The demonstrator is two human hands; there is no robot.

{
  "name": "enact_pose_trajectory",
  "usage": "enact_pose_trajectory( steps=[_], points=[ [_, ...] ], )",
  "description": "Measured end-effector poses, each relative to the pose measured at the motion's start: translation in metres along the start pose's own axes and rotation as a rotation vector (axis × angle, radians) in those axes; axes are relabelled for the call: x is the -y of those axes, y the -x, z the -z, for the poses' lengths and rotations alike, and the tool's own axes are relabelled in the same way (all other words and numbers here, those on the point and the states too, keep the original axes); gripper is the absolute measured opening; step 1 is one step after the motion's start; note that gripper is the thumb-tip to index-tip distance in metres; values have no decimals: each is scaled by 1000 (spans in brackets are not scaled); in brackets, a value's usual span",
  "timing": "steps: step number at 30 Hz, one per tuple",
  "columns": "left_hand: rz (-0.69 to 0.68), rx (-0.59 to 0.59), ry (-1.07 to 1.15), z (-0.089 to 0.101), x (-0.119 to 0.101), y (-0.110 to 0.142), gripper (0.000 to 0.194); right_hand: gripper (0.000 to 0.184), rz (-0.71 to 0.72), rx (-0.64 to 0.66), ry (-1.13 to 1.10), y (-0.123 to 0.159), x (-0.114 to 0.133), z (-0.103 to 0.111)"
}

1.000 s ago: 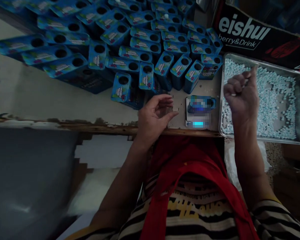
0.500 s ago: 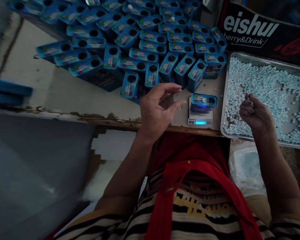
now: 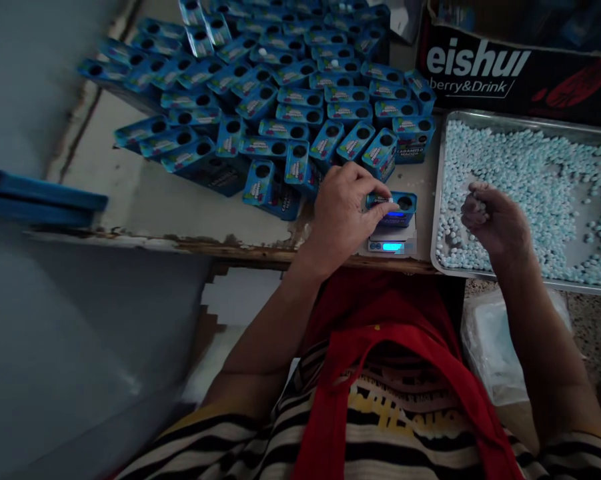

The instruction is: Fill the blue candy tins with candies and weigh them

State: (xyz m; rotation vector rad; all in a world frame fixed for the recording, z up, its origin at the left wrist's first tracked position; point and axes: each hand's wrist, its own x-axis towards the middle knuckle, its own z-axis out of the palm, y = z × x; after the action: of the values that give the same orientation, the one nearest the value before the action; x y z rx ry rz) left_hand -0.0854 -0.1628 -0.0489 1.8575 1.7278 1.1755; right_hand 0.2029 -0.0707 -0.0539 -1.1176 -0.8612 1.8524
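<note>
My left hand (image 3: 343, 213) grips a small blue tin (image 3: 397, 208) that rests on a little digital scale (image 3: 393, 241) with a lit display at the table's front edge. My right hand (image 3: 495, 223) hovers curled over the near left corner of a metal tray (image 3: 437, 193) full of pale blue candies (image 3: 530, 173). Its fingers are pinched together; whether candies are in them I cannot make out.
Many identical blue tins (image 3: 280, 100) with round holes lie piled across the table behind the scale. A dark cardboard box (image 3: 505, 67) with white lettering stands behind the tray. A blue flat object (image 3: 35, 200) sits at the left. A plastic bag (image 3: 490, 347) hangs below the tray.
My left hand moved right from beside the scale and closed on the tin. My right hand dropped from above the tray to its near left corner. The view shifted.
</note>
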Motion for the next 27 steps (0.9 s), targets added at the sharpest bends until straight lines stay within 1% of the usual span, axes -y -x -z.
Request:
enact_pose_trajectory(
  steps=[3, 6, 8, 10, 12, 14, 18, 19, 20, 21, 22, 23, 24, 25, 26, 27],
  points=[
    [-10, 11, -3, -3, 6, 0, 10, 13, 7, 12, -23, 1, -3, -1],
    [-13, -20, -9, -5, 9, 0, 6, 13, 18, -14, -96, 6, -7, -3],
    [1, -62, 2, -7, 6, -1, 4, 16, 6, -28, -146, 12, -10, -7],
    [7, -92, 14, -8, 0, -3, 4, 19, -44, -6, -176, 18, -13, -13],
    [-1, -97, 18, -10, -6, -5, 2, 21, -107, 28, -196, 23, -16, -18],
    [-24, -80, 4, -12, -10, -7, 3, 23, -134, 41, -207, 24, -18, -19],
    [-107, -4, -42, -14, -6, -11, 7, 28, -108, 6, -188, 15, -22, -6],
    [-137, 34, -45, -14, -4, -13, 12, 29, -100, -6, -176, 13, -22, -1],
    [-167, 83, -49, -14, -3, -15, 23, 29, -90, -21, -154, 10, -23, 4],
    [-193, 145, -62, -15, -4, -16, 39, 29, -77, -35, -125, 8, -23, 8],
    [-210, 218, -85, -14, -6, -17, 55, 30, -58, -46, -99, 7, -22, 11],
    [-216, 292, -120, -13, -9, -17, 66, 30, -37, -53, -75, 6, -22, 13],
    [-211, 352, -161, -10, -13, -15, 69, 29, -20, -59, -50, 6, -21, 15],
    [-199, 390, -199, -5, -16, -12, 66, 29, -17, -59, -36, 6, -20, 17],
    [-185, 401, -219, 4, -17, -8, 59, 28, -26, -63, -13, 6, -19, 20],
    [-174, 382, -216, 17, -16, -3, 53, 26, -62, -85, 24, 5, -18, 24]
  ],
)
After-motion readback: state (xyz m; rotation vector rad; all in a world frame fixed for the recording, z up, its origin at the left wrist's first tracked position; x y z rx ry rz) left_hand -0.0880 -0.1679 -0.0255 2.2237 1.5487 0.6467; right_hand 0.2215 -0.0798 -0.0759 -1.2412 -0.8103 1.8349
